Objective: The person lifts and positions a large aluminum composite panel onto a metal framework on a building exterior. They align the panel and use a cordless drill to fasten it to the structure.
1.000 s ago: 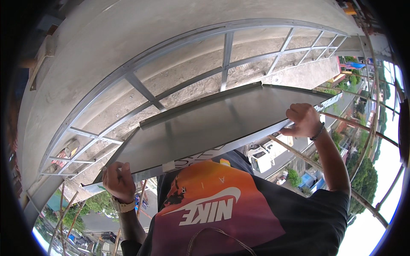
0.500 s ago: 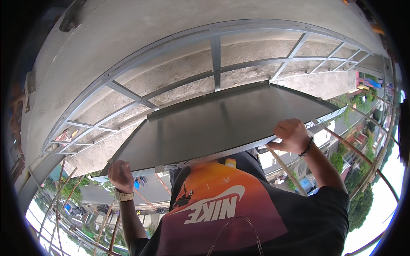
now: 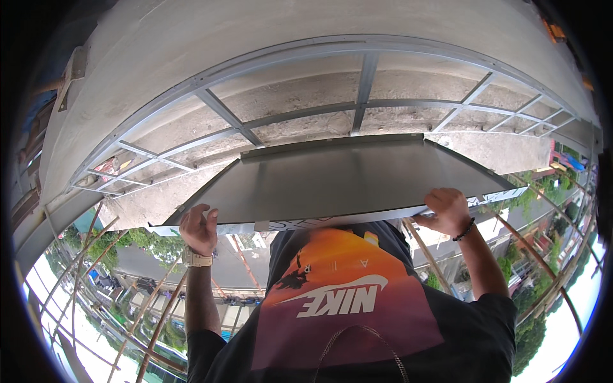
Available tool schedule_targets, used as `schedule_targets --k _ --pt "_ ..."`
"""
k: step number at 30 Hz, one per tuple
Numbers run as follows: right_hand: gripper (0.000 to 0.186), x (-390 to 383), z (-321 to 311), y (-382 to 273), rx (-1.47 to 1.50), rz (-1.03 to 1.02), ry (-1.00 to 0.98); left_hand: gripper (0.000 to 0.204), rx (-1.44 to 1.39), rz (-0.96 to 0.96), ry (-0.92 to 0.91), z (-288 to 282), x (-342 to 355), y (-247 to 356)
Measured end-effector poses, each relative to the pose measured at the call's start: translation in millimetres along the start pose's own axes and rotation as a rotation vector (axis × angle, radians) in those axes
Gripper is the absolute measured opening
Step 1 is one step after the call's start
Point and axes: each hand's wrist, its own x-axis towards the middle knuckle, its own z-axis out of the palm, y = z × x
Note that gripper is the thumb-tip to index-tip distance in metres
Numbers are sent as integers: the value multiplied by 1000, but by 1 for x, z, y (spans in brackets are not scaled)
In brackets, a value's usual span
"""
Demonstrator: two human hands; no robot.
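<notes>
A wide grey sheet-metal panel (image 3: 332,179) with folded edges spans the space between my two hands, its near edge close to my shirt. My left hand (image 3: 199,230), with a pale watch at the wrist, grips the panel's near-left corner, fingers curled over the rim. Toward the right end of the same near edge, my right hand (image 3: 448,210) is closed on the rim, a dark beaded bracelet on its wrist. The undersides of the panel and my hidden fingertips cannot be seen. Beyond the panel's far edge runs a galvanized metal frame (image 3: 365,83) with crossbars.
The metal frame lies along a pale concrete wall (image 3: 255,38). Scaffold poles (image 3: 159,319) stand at the left, and more poles (image 3: 536,246) cross on the right. Far below are a street (image 3: 147,265) and trees. A metal bracket (image 3: 71,80) projects at the upper left.
The panel's left end has risen in view, so its near edge sits more level. My left hand has moved up and slightly right with it; my right hand has dropped slightly.
</notes>
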Motion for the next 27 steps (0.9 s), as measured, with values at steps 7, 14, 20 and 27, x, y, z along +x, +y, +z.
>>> schedule_targets --k 7,14,20,27 --pt "41 17 23 -26 27 -31 30 28 29 -40 -64 -10 -8 -36" --pt "42 22 48 -41 24 -7 -27 27 7 -55 -84 -6 -21 -62" --pt "42 30 53 -50 7 -2 -51 27 18 -65 -97 -7 -30 -71" --pt "42 36 62 -54 5 -27 -45 26 -9 -95 -88 -4 -45 -84"
